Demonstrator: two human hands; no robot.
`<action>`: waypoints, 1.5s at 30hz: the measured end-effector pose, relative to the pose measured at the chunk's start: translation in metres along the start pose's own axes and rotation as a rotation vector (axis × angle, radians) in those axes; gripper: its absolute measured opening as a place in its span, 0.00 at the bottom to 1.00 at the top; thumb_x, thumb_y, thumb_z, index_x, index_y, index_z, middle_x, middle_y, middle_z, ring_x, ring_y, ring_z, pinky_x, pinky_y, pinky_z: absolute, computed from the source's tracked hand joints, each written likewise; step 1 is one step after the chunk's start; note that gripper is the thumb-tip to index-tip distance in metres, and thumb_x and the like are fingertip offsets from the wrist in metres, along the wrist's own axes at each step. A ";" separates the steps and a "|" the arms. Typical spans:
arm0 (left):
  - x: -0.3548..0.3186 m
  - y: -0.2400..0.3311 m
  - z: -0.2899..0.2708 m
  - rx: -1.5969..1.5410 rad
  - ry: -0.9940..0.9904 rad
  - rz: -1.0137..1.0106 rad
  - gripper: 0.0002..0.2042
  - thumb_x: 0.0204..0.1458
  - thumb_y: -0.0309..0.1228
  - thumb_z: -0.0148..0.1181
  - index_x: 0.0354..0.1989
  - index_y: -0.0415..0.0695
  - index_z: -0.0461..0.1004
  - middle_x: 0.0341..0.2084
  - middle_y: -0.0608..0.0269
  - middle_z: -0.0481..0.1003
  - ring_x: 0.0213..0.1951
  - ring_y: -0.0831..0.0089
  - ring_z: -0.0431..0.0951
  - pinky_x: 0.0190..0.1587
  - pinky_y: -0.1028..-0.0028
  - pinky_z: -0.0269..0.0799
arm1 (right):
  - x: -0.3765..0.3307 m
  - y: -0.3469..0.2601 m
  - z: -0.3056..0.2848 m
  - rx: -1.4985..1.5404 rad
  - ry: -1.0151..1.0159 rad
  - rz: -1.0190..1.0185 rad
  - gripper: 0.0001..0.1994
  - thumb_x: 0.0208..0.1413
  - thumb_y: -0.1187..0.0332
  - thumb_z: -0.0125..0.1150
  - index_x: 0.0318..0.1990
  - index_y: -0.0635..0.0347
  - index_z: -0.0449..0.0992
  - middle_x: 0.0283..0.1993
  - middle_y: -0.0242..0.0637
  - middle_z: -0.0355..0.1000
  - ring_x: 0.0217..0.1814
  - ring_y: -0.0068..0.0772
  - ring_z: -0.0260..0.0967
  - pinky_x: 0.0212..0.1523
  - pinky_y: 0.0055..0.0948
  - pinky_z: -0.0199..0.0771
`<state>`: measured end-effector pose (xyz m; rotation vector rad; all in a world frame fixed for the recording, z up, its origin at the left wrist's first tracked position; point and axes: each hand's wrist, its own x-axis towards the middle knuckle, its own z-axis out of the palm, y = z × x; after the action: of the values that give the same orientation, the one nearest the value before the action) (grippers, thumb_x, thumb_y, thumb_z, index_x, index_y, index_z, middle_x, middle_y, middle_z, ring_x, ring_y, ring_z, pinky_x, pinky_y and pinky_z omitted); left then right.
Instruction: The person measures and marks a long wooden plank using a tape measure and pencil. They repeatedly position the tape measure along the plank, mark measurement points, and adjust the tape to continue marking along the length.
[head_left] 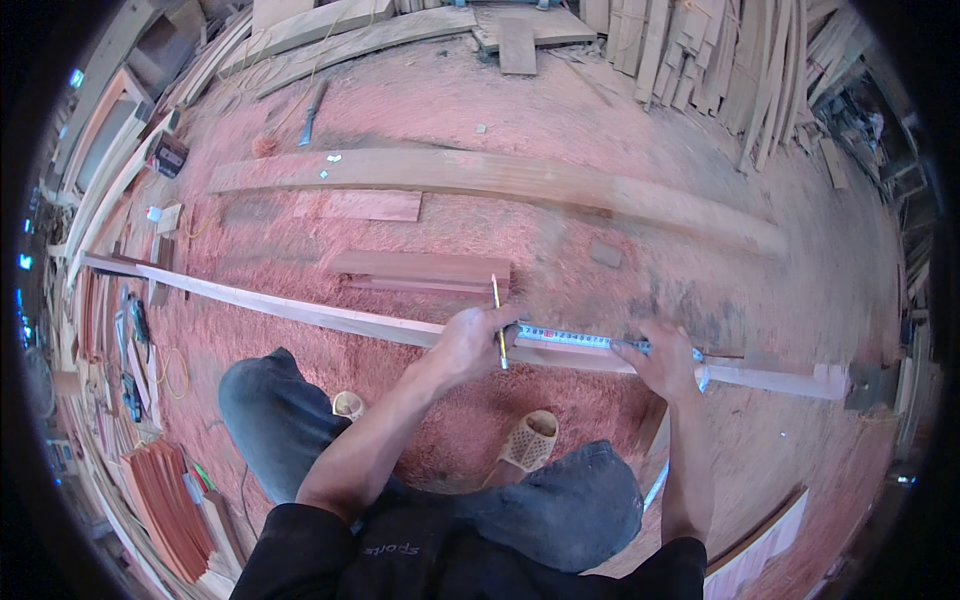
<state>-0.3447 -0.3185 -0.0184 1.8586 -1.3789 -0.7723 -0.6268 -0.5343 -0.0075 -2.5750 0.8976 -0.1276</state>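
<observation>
A long, narrow wooden strip (290, 307) crosses in front of my knees from far left to right. My left hand (466, 342) is closed at the strip's middle, with a yellowish pencil (502, 345) standing up between its fingers. The same hand pinches one end of a measuring tape (570, 337), whose blade lies along the strip toward the right. My right hand (664, 362) is closed round the tape farther along, fingers at the strip. Past that hand, a bluish-white band of the tape appears to bend down toward the floor. My palms hide part of the strip.
Reddish sawdust covers the floor. Beyond the strip lie a short board (420, 265), a thin plank (365, 206) and a long plank (480, 175). A chisel-like tool (311, 115) lies farther off. Stacked slats (690, 50) stand back right; reddish boards (165, 505) are near left.
</observation>
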 end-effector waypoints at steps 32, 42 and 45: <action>-0.014 0.047 0.009 -0.185 0.199 0.348 0.16 0.74 0.26 0.55 0.66 0.34 0.74 0.38 0.47 0.83 0.38 0.60 0.86 0.45 0.62 0.84 | 0.001 0.003 -0.002 0.048 -0.029 -0.014 0.25 0.58 0.43 0.74 0.37 0.59 0.81 0.39 0.47 0.82 0.48 0.58 0.80 0.51 0.54 0.72; -0.043 0.044 0.086 -0.183 0.026 0.336 0.14 0.63 0.24 0.71 0.56 0.37 0.81 0.45 0.46 0.85 0.44 0.49 0.89 0.44 0.59 0.86 | 0.005 0.002 -0.002 0.071 -0.058 -0.009 0.25 0.57 0.44 0.76 0.36 0.61 0.80 0.37 0.50 0.80 0.46 0.60 0.78 0.51 0.51 0.69; -0.059 0.046 0.099 -0.240 -0.092 0.300 0.14 0.64 0.25 0.70 0.56 0.38 0.82 0.47 0.47 0.84 0.44 0.48 0.88 0.46 0.58 0.87 | 0.006 0.000 -0.004 0.083 -0.034 -0.013 0.25 0.57 0.44 0.77 0.37 0.61 0.79 0.38 0.50 0.80 0.46 0.60 0.77 0.50 0.51 0.69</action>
<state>-0.4641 -0.2882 -0.0357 1.4087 -1.5069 -0.8335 -0.6227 -0.5390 -0.0042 -2.4988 0.8461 -0.1219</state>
